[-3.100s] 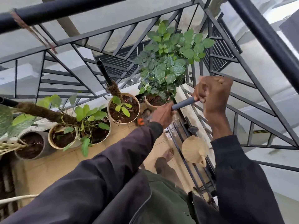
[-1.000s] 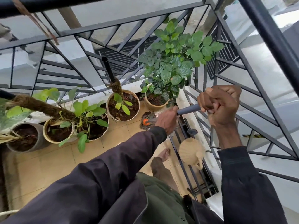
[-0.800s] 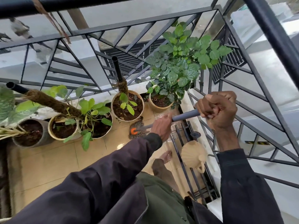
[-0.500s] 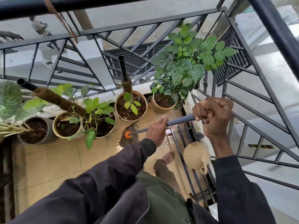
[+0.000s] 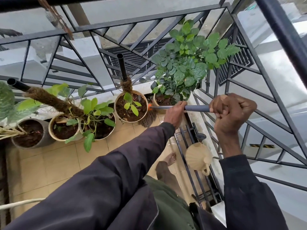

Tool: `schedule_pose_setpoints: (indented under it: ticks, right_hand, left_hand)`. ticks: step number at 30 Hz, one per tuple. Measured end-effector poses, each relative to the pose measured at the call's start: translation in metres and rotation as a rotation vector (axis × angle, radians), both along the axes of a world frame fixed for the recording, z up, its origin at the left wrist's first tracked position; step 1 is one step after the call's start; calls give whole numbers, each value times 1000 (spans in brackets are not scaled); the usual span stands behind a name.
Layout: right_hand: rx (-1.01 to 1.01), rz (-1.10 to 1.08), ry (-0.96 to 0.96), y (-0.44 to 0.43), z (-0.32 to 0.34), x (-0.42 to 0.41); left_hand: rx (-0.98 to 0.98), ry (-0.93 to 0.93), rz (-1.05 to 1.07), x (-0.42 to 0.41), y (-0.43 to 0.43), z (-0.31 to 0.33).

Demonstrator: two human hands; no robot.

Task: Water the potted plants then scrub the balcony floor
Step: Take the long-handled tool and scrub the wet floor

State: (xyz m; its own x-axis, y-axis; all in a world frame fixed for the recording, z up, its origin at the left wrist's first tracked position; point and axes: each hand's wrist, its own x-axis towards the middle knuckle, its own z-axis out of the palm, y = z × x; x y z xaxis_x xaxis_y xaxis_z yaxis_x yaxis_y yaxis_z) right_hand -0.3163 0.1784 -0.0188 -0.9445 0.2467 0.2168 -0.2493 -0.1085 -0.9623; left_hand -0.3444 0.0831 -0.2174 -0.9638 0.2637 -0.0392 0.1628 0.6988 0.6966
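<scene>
Gripping the smooth grey mop handle [image 5: 196,108], left hand [image 5: 174,113] and right hand [image 5: 232,113] curl fingers [image 5: 240,103] tight.

One wide-angle camera sits on the person's head and looks forward and steeply down over a balcony. It faces the corner where two runs of the railing [image 5: 132,19] meet, and the lens bends the bars outward. Nearest the lens are the dark sleeves [image 5: 116,180], then the left hand [image 5: 174,113] and right hand [image 5: 232,113], both gripping the mop handle [image 5: 196,108] at mid-frame. Far below lie the tiled floor [image 5: 49,166], the pots [image 5: 131,107] along the railing, and a bare foot [image 5: 171,159] almost straight beneath the camera.
</scene>
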Motion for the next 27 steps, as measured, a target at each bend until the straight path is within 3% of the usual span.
schedule_pose_setpoints:
  ticks: [4, 8, 20, 27]
  right_hand:
    - [72, -94, -79, -11, -15, 8]
    - [101, -90, -102, -27, -5, 8]
    - [-112, 131, -255, -42, -8, 3]
    - [-88, 178, -357, -70, -41, 19]
  left_hand:
    - [-20, -7, -71, -1, -19, -7]
    - [14, -49, -6, 15, -27, -3]
    - [-118, -147, 17, 69, -74, -4]
    - [-199, -221, 85, 112, -123, -25]
